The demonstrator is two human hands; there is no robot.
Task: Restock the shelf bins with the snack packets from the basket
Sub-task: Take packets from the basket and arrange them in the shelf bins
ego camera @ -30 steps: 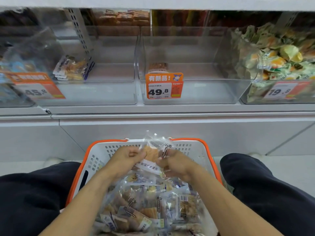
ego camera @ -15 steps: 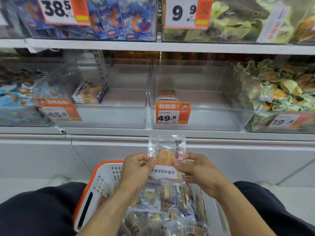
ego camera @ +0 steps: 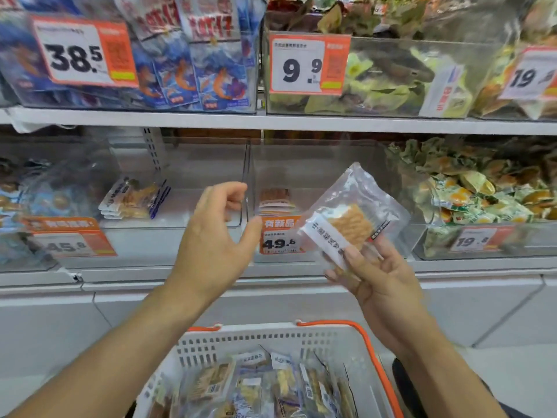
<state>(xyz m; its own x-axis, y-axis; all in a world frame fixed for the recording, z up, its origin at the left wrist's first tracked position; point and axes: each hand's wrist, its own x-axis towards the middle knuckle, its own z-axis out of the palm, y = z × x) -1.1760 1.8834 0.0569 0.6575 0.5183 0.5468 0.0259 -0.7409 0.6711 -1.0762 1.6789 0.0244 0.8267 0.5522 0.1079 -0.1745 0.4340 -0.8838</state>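
R hand [ego camera: 380, 277] has its grip clamped on one snack packet [ego camera: 351, 221], long axis tilted up-right, just in front of the near-empty 49.8 bin [ego camera: 316, 176]. L hand [ego camera: 217, 233] loose, fingers apart, holding nothing. R is nearer; bin lies straight ahead.

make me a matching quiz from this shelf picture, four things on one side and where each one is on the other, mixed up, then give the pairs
1. snack packet
2. basket
3. 38.5 price tag
4. left hand

A. upper shelf, far left
B. empty, raised before the bins
C. held in the right hand
D. below the hands, holding packets

Pairs: 1-C, 2-D, 3-A, 4-B
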